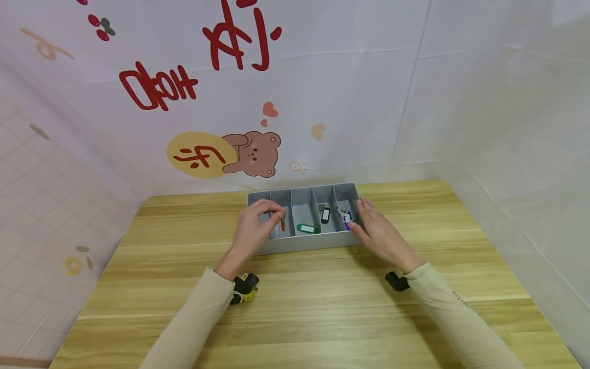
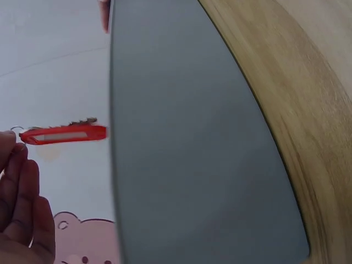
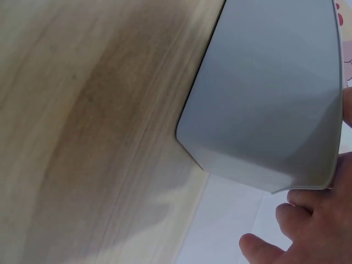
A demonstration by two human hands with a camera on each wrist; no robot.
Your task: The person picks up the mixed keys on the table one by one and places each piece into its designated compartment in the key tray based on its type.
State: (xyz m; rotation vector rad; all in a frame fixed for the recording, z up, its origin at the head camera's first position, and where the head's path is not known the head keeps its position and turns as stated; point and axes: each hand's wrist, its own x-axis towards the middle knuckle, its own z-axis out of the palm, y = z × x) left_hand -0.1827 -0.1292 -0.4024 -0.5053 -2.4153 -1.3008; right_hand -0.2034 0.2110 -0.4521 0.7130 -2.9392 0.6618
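Left grip (image 1: 253,227) is pinched narrow, thumb and fingertips on the thin ring at one end of a flat red plastic key tag (image 1: 282,224) with a white label. So the tag hangs just below the fingertips, free end down, over the second compartment from the left of a long grey plastic tray (image 1: 313,243) with five compartments. From the left wrist its bottom end lines up with the tray's rim; can't tell if it dips inside.

Right grip (image 1: 380,233) isn't pinching anything, it's just laid against the tray's right end, fingers fairly straight, thumb over the rim. Inside the tray there's a green key tag (image 1: 306,228) in the middle slot, a black key tag (image 1: 325,215) next door, and some blue-and-white key tags (image 1: 348,224) far right. Some yellow bits (image 1: 248,296) sit on the wood-grain table (image 1: 322,307) near the left wrist.
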